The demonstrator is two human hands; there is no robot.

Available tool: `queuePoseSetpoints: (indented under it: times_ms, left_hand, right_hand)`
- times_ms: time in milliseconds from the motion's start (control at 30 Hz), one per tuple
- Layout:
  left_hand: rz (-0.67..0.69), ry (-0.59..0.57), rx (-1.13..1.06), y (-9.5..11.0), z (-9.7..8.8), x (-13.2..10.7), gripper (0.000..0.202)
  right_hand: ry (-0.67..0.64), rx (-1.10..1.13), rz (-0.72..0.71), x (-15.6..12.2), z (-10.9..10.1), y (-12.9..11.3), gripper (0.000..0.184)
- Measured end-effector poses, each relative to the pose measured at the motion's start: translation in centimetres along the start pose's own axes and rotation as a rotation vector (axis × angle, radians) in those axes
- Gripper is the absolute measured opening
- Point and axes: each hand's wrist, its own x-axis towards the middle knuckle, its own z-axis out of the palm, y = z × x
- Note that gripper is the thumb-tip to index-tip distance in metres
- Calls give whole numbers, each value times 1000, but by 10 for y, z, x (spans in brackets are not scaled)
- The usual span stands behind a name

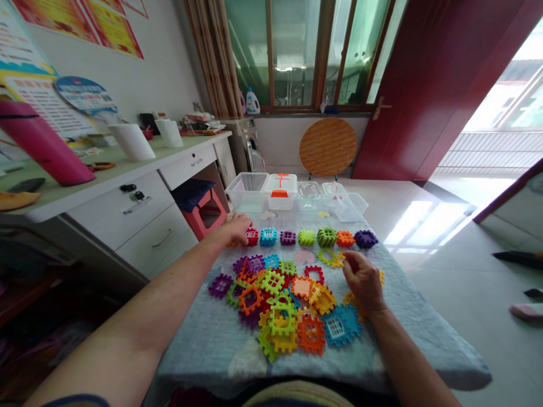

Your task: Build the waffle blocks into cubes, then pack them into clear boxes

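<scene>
Seven cubes in a row, loose tiles heaped in front

The left hand (237, 229), fingers pressed together, touches the red cube (251, 236) at the row's left end on the blue cloth (203, 339); whether it grips cannot be told. The right hand (360, 280) rests loosely curled on the tile pile (288, 305), pinching nothing. The red cube probably wants steadying from both sides, square with the blue cube (268, 236).

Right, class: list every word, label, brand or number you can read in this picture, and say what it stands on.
Nothing here can be read clearly.
Red and yellow posters: print blurred.
White wall chart: lines too small.
Round blue sign: blurred.
Detergent bottle: label too small.
Plastic tiles: no lettering seen.
</scene>
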Motion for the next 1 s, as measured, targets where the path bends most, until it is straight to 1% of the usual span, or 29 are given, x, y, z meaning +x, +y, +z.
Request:
queuePoseSetpoints:
  times_ms: [67,133,333,467,600,700,767,833,933,967,1000]
  left_hand:
    - [8,-7,8,3,0,1,74]
    - [33,-14,18,6,0,1,76]
    - [67,-28,34,8,-2,2,50]
    - [72,-29,23,6,-4,0,45]
    - [65,-38,17,7,-4,-1,52]
    - [55,-30,20,9,-5,-3,70]
    - [55,23,22,11,-8,-9,79]
    - [76,130,17,16,-12,-19,79]
    - [163,300,-29,31,-18,-40,66]
    - [206,324,-59,38,-19,-47,59]
    - [252,320,-97,46,-19,-54,52]
  right_hand:
    - [-1,-1,-1,0,0,-1,20]
    - [0,1,-6,0,0,-2,20]
    - [0,0,0,1,-3,-4,19]
    - [-7,13,5,1,-2,-5,20]
    - [-13,21,7,2,-2,-5,20]
    - [-16,19,27,2,-3,-6,21]
    - [-29,21,49,1,-3,-5,21]
    - [-64,36,76,1,-3,-5,21]
    - [-125,70,112,2,-2,-4,21]
    - [-139,78,123,2,-2,-4,21]
    - [-148,85,133,2,-2,-5,21]
